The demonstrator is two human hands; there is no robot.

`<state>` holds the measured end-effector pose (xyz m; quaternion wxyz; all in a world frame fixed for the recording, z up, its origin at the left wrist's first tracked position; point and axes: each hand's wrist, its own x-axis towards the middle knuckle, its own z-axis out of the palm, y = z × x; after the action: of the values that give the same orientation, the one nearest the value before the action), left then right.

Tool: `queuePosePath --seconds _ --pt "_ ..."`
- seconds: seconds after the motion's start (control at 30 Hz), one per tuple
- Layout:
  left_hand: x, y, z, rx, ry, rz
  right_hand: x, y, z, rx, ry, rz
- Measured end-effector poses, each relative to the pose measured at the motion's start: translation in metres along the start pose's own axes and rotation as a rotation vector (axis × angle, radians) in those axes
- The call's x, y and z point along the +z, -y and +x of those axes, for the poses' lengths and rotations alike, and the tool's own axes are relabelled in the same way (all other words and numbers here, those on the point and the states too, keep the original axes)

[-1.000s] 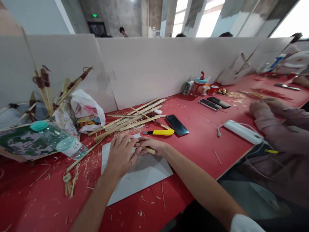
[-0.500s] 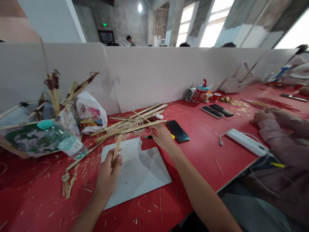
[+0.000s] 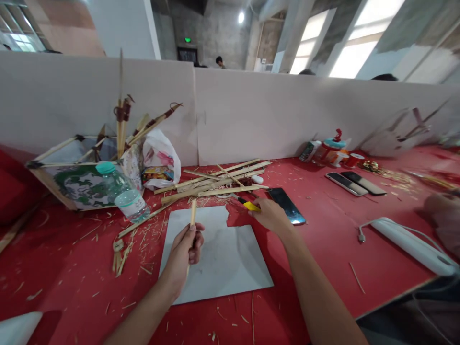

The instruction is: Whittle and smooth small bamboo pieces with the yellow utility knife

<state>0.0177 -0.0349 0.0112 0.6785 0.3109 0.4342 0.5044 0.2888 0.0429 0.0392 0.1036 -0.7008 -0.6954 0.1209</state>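
My left hand [image 3: 187,247] is closed around a pale bamboo strip [image 3: 193,213], held nearly upright above a white board [image 3: 219,268] with a notched upper edge. To the right, my right hand [image 3: 271,214] grips a knife [image 3: 250,206] by its yellow and black handle. Its thin front end points up and left, towards a pile of bamboo strips [image 3: 215,183]. Just beyond the right hand lies a black phone [image 3: 286,205], partly covered by that hand. The palm side of the right hand is hidden.
At left stand a clear bottle [image 3: 131,203], a white plastic bag [image 3: 163,158] and a stick-framed lantern-like box [image 3: 81,187]. Shavings litter the red table [image 3: 89,287]. Two phones [image 3: 347,184] and a white power strip [image 3: 413,244] lie right, near another person's arm.
The view has swung left. My right hand has lifted the knife by its handle, and the yellow part now shows. My left hand has turned the bamboo strip more upright.
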Motion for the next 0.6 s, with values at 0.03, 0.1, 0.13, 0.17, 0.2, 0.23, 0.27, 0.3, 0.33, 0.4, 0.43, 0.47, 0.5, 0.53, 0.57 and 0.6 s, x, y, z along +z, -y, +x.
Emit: queuePosePath --seconds 0.03,0.1,0.13,0.17,0.2,0.23,0.27,0.3,0.33,0.4,0.43,0.47,0.5,0.53,0.57,0.6 --pt "-0.001 0.0 0.001 -0.009 0.001 -0.007 0.0 0.008 -0.002 -0.035 -0.014 0.024" --pt "-0.003 -0.001 0.004 -0.02 0.009 -0.011 0.003 0.029 -0.008 -0.17 -0.068 0.119" --pt "-0.004 0.0 0.005 -0.018 0.005 -0.003 0.007 0.04 -0.012 -0.267 -0.112 0.2" --pt "-0.005 0.0 0.007 -0.008 -0.01 0.018 0.012 0.052 -0.017 -0.373 -0.145 0.285" --pt "-0.006 0.001 0.008 0.014 -0.039 0.056 0.019 0.063 -0.023 -0.459 -0.147 0.347" --pt "-0.007 0.002 0.009 0.044 -0.076 0.106 0.025 0.073 -0.029 -0.514 -0.148 0.374" --pt "-0.007 0.003 0.009 0.081 -0.111 0.167 0.032 0.081 -0.035 -0.55 -0.124 0.379" --pt "-0.008 0.003 0.009 0.125 -0.137 0.236 0.038 0.088 -0.04 -0.572 -0.103 0.379" --pt "-0.008 0.004 0.008 0.173 -0.145 0.305 0.042 0.093 -0.044 -0.582 -0.081 0.369" --pt "-0.008 0.004 0.006 0.254 -0.115 0.429 0.048 0.098 -0.05 -0.58 -0.037 0.347" --pt "-0.008 0.003 0.005 0.284 -0.095 0.48 0.049 0.1 -0.051 -0.571 -0.022 0.332" --pt "-0.008 0.003 0.004 0.307 -0.083 0.525 0.049 0.1 -0.052 -0.561 -0.014 0.315" --pt "-0.009 0.003 0.003 0.321 -0.082 0.567 0.049 0.1 -0.052 -0.556 -0.015 0.298" --pt "-0.009 0.003 0.002 0.329 -0.092 0.608 0.05 0.1 -0.052 -0.556 -0.026 0.285" --pt "-0.01 0.003 0.001 0.336 -0.108 0.647 0.05 0.099 -0.052 -0.562 -0.044 0.274" --pt "-0.012 0.003 0.001 0.342 -0.125 0.682 0.05 0.099 -0.052 -0.57 -0.063 0.266"
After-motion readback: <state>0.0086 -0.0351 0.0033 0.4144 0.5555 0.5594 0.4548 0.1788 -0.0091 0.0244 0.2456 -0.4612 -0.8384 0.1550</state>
